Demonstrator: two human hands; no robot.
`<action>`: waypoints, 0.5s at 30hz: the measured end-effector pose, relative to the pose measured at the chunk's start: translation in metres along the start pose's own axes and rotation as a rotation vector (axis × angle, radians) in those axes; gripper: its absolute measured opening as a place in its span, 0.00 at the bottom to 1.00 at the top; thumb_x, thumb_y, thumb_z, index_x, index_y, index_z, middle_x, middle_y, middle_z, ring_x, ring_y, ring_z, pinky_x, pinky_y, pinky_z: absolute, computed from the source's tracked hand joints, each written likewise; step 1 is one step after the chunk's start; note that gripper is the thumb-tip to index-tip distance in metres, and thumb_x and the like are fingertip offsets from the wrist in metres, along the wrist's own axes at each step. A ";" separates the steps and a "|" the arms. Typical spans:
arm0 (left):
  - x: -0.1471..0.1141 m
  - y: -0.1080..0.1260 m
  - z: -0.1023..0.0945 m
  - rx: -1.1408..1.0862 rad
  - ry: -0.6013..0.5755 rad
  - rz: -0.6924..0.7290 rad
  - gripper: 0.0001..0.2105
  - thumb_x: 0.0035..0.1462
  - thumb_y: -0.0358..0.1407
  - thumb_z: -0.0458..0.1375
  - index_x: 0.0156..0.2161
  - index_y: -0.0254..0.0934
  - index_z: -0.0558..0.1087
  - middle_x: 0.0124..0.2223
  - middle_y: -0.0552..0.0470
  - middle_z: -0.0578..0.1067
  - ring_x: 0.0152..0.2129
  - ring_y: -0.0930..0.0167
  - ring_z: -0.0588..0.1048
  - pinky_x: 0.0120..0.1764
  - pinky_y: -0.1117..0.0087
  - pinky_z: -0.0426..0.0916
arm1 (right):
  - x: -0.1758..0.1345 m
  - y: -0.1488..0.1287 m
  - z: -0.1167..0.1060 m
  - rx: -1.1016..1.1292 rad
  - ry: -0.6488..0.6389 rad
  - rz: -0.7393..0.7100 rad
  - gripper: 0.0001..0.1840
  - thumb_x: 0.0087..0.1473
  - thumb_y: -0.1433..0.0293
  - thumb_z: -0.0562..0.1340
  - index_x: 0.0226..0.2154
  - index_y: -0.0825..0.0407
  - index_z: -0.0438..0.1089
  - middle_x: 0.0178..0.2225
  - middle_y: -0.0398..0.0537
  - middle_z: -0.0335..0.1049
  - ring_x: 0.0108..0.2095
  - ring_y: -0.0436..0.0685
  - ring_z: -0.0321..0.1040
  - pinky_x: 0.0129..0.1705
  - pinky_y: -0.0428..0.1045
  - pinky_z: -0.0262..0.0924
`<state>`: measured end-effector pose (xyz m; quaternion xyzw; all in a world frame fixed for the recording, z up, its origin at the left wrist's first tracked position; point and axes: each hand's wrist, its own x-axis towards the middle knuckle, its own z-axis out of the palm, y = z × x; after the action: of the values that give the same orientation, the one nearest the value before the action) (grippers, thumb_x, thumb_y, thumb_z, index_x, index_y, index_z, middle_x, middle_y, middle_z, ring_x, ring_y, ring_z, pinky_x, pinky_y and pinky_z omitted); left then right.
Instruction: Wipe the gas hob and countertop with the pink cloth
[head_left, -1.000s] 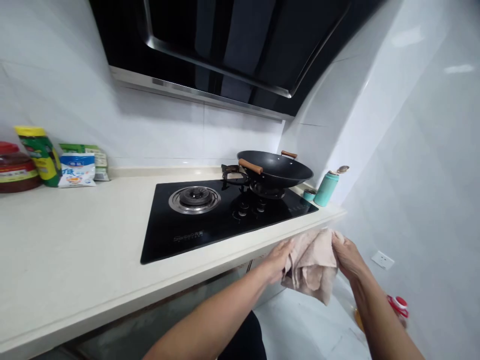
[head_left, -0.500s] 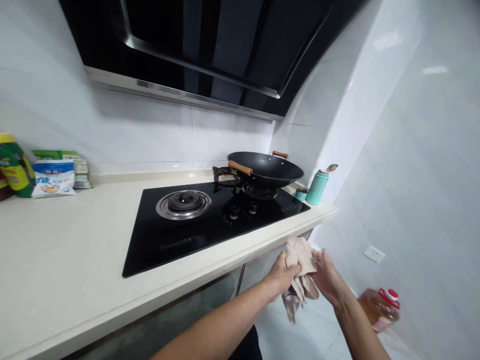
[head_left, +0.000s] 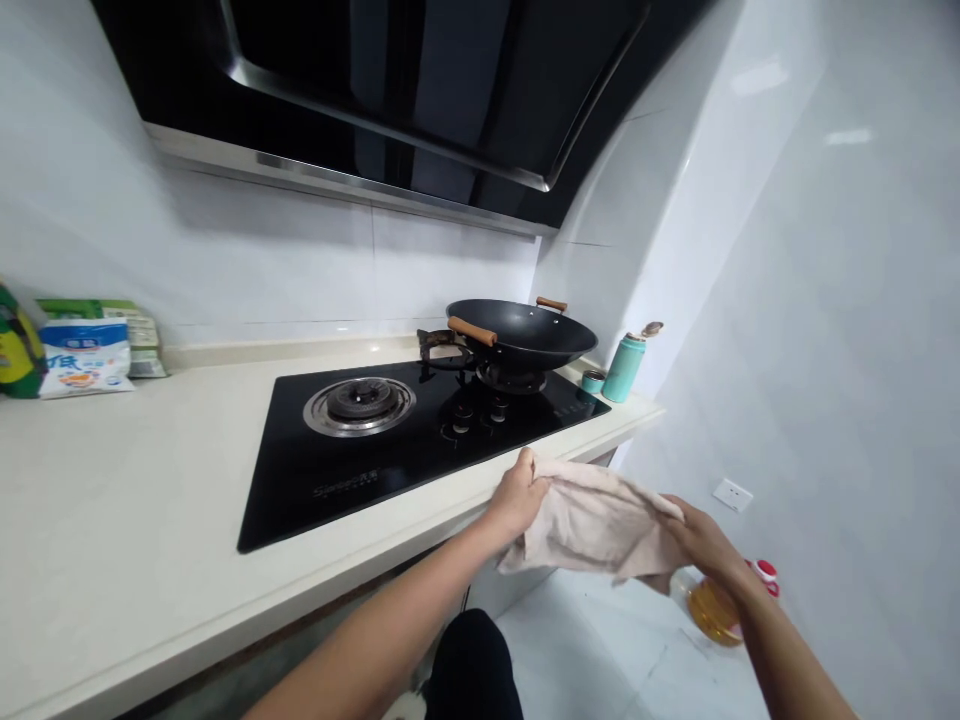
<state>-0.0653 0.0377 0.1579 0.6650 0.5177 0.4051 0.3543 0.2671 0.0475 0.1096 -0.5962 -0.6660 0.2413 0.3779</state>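
A pale pink cloth (head_left: 600, 520) is stretched between my two hands, in front of the counter's edge and above the floor. My left hand (head_left: 519, 495) is closed on its left upper corner. On the other side my right hand (head_left: 701, 535) grips the cloth's right end. Its lower edge hangs loose in folds. Behind the cloth lies a black glass gas stove (head_left: 405, 485), with a bare burner (head_left: 360, 402) on its left. A black wok (head_left: 525, 335) with wooden handles sits over the right burner.
At the counter's right end stand a teal bottle (head_left: 624, 370) and a small teal cup (head_left: 592, 381). Seasoning packets (head_left: 86, 358) lean by the back wall at left. A range hood (head_left: 390, 100) hangs overhead. An oil jug (head_left: 712, 608) stands on the floor, partly behind my right arm.
The bunched cloth has been spread out sideways. My left hand moved left and up, and my right hand moved right, now gripping the cloth's other end.
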 end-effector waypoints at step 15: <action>-0.057 0.014 -0.052 -0.025 0.003 -0.017 0.06 0.56 0.31 0.54 0.34 0.41 0.58 0.30 0.58 0.66 0.30 0.71 0.67 0.31 0.73 0.58 | 0.031 -0.028 -0.026 -0.075 0.072 -0.036 0.23 0.49 0.54 0.58 0.45 0.46 0.74 0.37 0.46 0.78 0.38 0.63 0.74 0.34 0.50 0.66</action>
<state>-0.1146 -0.0180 0.1825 0.6557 0.5186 0.4095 0.3652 0.2706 0.0695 0.1538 -0.6060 -0.6713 0.1879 0.3833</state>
